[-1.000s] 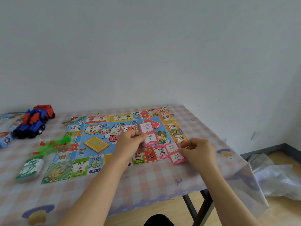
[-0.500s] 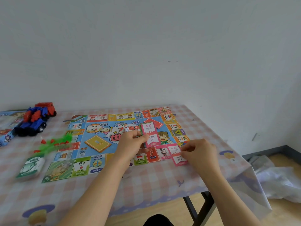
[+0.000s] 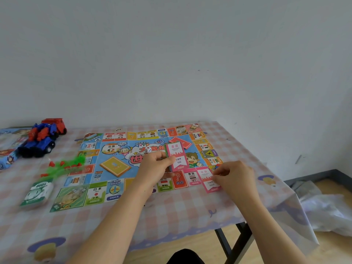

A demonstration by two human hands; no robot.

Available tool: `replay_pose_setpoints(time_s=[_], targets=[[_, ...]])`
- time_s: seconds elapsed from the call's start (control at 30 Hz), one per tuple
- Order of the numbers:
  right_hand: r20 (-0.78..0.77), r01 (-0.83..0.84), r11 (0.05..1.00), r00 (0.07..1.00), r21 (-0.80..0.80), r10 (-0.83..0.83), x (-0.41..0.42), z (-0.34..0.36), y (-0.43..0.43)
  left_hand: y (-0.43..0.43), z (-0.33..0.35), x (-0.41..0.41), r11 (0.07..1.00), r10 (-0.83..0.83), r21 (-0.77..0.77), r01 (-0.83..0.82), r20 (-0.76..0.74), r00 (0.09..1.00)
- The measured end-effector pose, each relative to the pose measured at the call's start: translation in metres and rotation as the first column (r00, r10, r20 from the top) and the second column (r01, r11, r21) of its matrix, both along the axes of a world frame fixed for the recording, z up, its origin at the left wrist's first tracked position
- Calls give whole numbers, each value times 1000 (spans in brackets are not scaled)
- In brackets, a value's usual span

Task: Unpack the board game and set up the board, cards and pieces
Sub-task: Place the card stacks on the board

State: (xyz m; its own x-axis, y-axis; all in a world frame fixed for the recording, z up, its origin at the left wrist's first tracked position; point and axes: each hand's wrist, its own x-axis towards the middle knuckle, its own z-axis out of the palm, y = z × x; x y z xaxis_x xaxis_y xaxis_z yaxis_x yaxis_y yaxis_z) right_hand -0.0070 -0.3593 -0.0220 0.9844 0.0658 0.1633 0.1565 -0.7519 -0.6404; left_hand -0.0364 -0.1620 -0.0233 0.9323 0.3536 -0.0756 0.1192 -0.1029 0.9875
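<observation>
The colourful game board (image 3: 118, 168) lies flat on the checked tablecloth. My left hand (image 3: 155, 166) hovers over its centre, holding a small stack of pink cards (image 3: 177, 156) face up. My right hand (image 3: 233, 177) pinches a single pink card (image 3: 207, 180) that lies on the board's near right corner. A yellow card pile (image 3: 115, 166) and a red card pile (image 3: 180, 142) rest on the board. A white die (image 3: 148, 149) sits just beyond my left hand.
Green and red plastic pieces (image 3: 64, 166) lie in a clear bag left of the board. A wrapped bundle of green play money (image 3: 37, 194) sits near the left front. A red-and-blue toy truck (image 3: 42, 137) and the game box (image 3: 7, 147) are far left. The table edge (image 3: 282, 199) drops off at right.
My right hand has set the single pink card down on the board's near right corner and still pinches it. The left hand with its stack has barely moved.
</observation>
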Motion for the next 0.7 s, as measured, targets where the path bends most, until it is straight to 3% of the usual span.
replay_pose_setpoints(time_s=[0.23,0.4,0.47,0.57,0.7], targets=[[-16,3,999,1000,-46,-4,-1,1,2,-1,-1,1,1000,-16,-27,16,-10,1000],[68,-5,999,998,-39,8,-5,0,5,-1,-2,1,999,-17,-32,16,-21,1000],[107,-24,998,994,59,18,-6,2,10,-2,-2,0,999,-22,-33,21,-32,999],[22,-38,945,999,324,33,-7,11,21,-4,-1,-1,999,-42,-21,41,-38,998],[-43,-80,917,994,391,105,-6,20,35,-8,3,-3,996,-92,-18,92,-4,996]])
